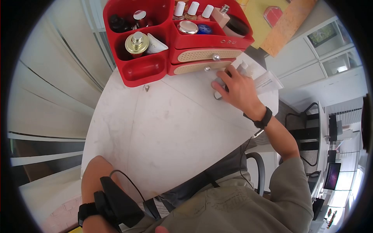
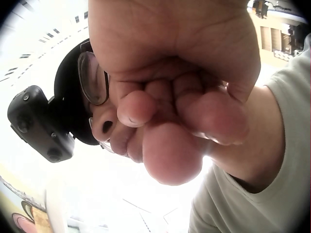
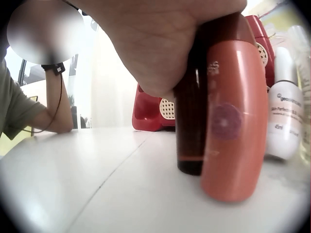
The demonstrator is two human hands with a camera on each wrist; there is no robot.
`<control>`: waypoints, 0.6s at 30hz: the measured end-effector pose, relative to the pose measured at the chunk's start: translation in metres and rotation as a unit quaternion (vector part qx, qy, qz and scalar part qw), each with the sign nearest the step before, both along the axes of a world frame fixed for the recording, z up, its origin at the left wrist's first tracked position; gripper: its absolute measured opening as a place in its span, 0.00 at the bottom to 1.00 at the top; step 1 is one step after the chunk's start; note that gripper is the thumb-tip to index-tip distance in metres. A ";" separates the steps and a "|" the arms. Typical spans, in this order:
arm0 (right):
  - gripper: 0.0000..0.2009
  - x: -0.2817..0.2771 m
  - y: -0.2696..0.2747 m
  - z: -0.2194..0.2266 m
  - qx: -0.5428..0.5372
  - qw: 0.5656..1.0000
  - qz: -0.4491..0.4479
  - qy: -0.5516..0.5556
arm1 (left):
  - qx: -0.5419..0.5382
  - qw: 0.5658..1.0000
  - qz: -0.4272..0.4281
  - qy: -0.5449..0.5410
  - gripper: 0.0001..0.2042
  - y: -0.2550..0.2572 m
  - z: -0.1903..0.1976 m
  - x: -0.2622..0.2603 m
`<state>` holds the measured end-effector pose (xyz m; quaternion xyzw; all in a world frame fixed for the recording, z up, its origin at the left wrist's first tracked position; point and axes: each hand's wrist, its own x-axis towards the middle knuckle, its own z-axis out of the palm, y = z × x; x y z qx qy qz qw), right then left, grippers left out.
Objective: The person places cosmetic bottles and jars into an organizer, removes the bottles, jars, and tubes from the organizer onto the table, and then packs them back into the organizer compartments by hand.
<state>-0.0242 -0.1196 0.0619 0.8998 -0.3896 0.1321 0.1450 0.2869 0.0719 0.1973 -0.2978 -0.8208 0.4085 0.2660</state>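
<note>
My right hand (image 1: 229, 85) rests on the white marble table (image 1: 167, 128) just in front of the red organizer (image 1: 143, 70). In the right wrist view that hand (image 3: 160, 43) grips a salmon-pink bottle (image 3: 233, 121) from above, and a dark brown bottle (image 3: 189, 131) stands against it. Both bottles stand upright on the tabletop. My left hand (image 2: 170, 107) is curled into a fist near my chest and holds nothing that shows. My left forearm (image 1: 97, 174) leans on the table's near edge.
The organizer holds several bottles and jars, among them a gold-capped one (image 1: 136, 42), and has two wicker-front drawers (image 1: 206, 55). A white bottle (image 3: 284, 116) stands right of the pink one. A white tube (image 1: 268, 81) lies by the table's right edge.
</note>
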 end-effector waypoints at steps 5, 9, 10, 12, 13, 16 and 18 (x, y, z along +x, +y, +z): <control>0.09 0.003 0.000 -0.001 -0.009 1.000 0.001 0.027 | -0.015 1.000 0.015 -0.015 0.18 0.000 0.004 0.000; 0.08 -0.001 -0.008 -0.005 -0.009 0.998 0.054 0.015 | -0.129 0.989 -0.028 -0.063 0.17 0.000 0.007 -0.002; 0.08 -0.002 -0.009 -0.006 -0.011 0.998 0.063 0.011 | -0.063 0.997 -0.007 -0.033 0.17 0.001 0.003 -0.001; 0.09 -0.005 -0.012 -0.007 -0.022 0.997 0.075 0.006 | 0.001 1.000 0.015 -0.004 0.17 0.001 0.001 0.000; 0.09 -0.005 -0.013 -0.008 -0.032 0.996 0.087 0.001 | 0.034 0.999 0.036 0.003 0.17 0.001 0.002 0.000; 0.11 -0.002 -0.012 0.002 0.000 0.997 0.078 -0.017 | 0.048 0.997 0.053 0.005 0.17 0.001 0.004 0.001; 0.12 0.001 -0.008 0.024 0.038 0.996 0.072 -0.041 | 0.029 0.998 0.050 -0.001 0.17 0.002 0.003 0.002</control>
